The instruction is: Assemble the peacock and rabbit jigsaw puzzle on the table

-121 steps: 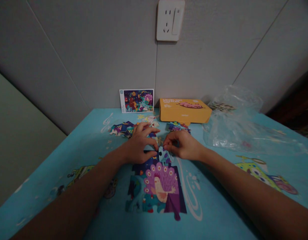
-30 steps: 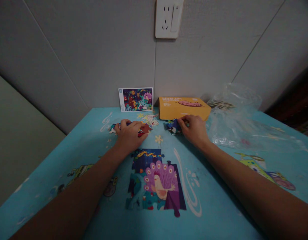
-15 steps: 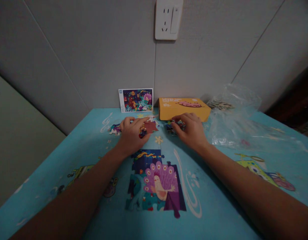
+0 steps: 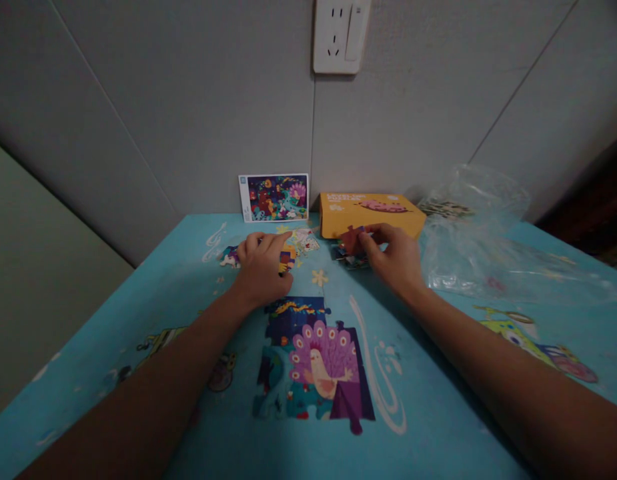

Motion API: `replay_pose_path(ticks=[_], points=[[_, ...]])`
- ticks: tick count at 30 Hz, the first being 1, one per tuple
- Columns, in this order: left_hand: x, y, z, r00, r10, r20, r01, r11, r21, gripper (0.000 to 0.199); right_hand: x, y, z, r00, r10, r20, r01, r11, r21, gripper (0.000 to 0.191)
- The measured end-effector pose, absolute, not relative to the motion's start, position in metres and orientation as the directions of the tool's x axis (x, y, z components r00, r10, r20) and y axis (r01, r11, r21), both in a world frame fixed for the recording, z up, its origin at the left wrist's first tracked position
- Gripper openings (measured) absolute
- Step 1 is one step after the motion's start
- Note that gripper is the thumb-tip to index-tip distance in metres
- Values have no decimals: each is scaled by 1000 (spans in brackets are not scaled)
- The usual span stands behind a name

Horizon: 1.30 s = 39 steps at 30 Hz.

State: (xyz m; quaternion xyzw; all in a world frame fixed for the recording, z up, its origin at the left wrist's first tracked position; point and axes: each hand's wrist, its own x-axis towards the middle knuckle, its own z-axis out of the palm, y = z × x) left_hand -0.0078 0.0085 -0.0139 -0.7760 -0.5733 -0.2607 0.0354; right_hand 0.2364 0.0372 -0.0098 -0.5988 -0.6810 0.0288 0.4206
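Observation:
My left hand [image 4: 261,268] rests over loose jigsaw pieces [image 4: 294,247], its fingertips on an orange and blue piece [image 4: 287,260]; whether it grips that piece I cannot tell. My right hand [image 4: 392,255] pinches a reddish jigsaw piece [image 4: 355,239] between thumb and fingers, just above a small pile of dark pieces [image 4: 348,258]. Nearer me, between my forearms, lies a partly assembled peacock jigsaw [image 4: 313,373], untouched by either hand, with gaps along its edges.
A yellow cardboard box [image 4: 365,215] and a picture card [image 4: 273,198] stand against the wall at the table's back edge. A crumpled clear plastic bag [image 4: 473,240] lies to the right. A wall socket [image 4: 337,37] sits above. The table [image 4: 138,353] has a blue cartoon-printed cover.
My right hand has lifted a reddish piece up off the pile. The reddish piece near my left hand no longer shows. My left hand has shifted slightly.

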Motion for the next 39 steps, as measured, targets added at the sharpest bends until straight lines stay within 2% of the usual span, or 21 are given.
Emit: replay_pose_path(ticks=[5,8,10,14,20,24,33,39], points=[[-10,11,-16,126,917,380,931,-241,274,68,248,48,-18,91,855,511,907,140,-396,33],[-10,11,-15,112,926,362,931,-225,286,67,246,47,-19,126,847,517,920,95,-380,32],[-10,11,-14,110,925,362,929,-226,294,66,243,44,-16,118,828,547,912,127,-389,32],[-11,13,-15,113,921,373,923,-236,304,64,234,35,-10,-1,782,623,879,298,-373,23],[-11,11,-12,120,926,359,936,-225,270,63,225,26,-7,-220,786,578,780,498,-380,15],[-13,10,-10,111,931,348,965,-185,187,60,225,25,-5,-222,790,572,762,506,-404,13],[-15,12,-9,134,917,375,964,-208,164,55,225,24,-7,-240,784,573,750,524,-403,14],[-15,12,-5,165,878,450,928,-292,229,47,222,19,-4,-264,789,554,731,539,-418,15]])
